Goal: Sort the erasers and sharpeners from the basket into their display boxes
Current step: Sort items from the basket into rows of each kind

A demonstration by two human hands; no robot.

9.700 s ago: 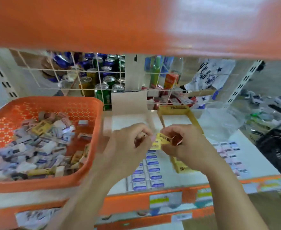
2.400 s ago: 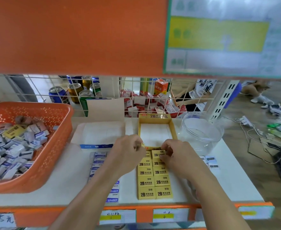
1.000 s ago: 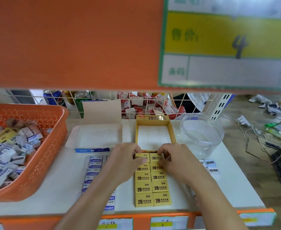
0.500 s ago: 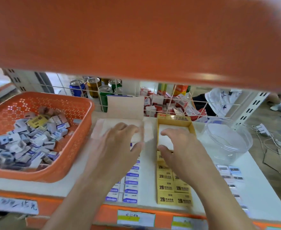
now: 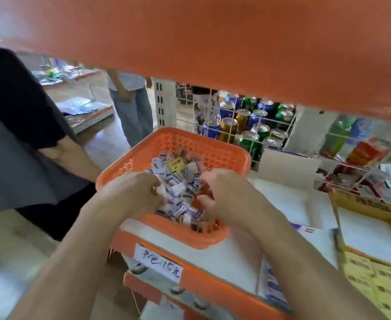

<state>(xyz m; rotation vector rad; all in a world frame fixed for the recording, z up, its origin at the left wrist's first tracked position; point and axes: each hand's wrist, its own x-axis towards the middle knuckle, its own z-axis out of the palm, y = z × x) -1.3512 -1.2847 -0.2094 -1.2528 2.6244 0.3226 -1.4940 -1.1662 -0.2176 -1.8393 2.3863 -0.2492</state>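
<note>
Both hands are down in the orange basket [image 5: 224,155], which sits on the left end of the shelf [image 5: 226,255]. The left hand [image 5: 135,192] is curled with its fingers dug into the pile of erasers [image 5: 180,181]; the right hand [image 5: 224,192] is curled the same way on the other side of the pile. Whether either hand has closed on a piece cannot be told (the fingertips are buried and the view is blurred). The pile is mostly white-and-blue pieces, with one yellow eraser [image 5: 177,164] lying near the back. The yellow box [image 5: 372,229] lies to the right, rows of yellow pieces in its near half, and a white box [image 5: 286,204] lies between it and the basket. The step in hand looks like picking the next pieces to sort. The next move calls for pinching out one kind and carrying it right to its matching box.
</note>
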